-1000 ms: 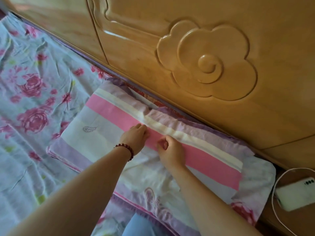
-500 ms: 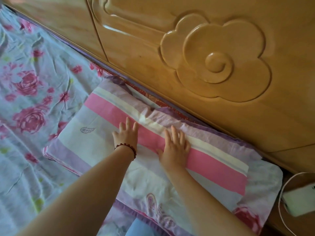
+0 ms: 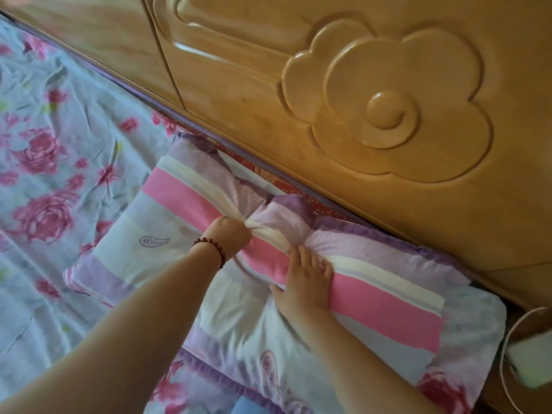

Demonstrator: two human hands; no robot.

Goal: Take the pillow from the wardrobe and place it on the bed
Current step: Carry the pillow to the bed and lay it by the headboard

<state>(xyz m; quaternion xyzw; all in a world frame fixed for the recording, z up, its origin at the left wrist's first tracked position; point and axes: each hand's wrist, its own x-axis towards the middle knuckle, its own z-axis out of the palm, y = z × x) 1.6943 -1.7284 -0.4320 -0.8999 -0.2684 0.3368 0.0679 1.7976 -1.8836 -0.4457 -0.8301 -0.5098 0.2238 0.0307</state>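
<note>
Two hands on the striped pillow (image 3: 191,264): left hand (image 3: 230,234) clenched, bunching its cover; right hand (image 3: 307,279) flat, released. No readable writing. White device (image 3: 531,363) cut off at the frame edge.

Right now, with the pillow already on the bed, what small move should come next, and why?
Probably let go with the left hand and smooth the cover flat: it is pinching the pillow fabric into a gathered bunch, while the right hand lies flat on the pink stripe.

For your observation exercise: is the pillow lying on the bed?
Yes, the pillow lies flat on the floral bed sheet beside the headboard.
</note>
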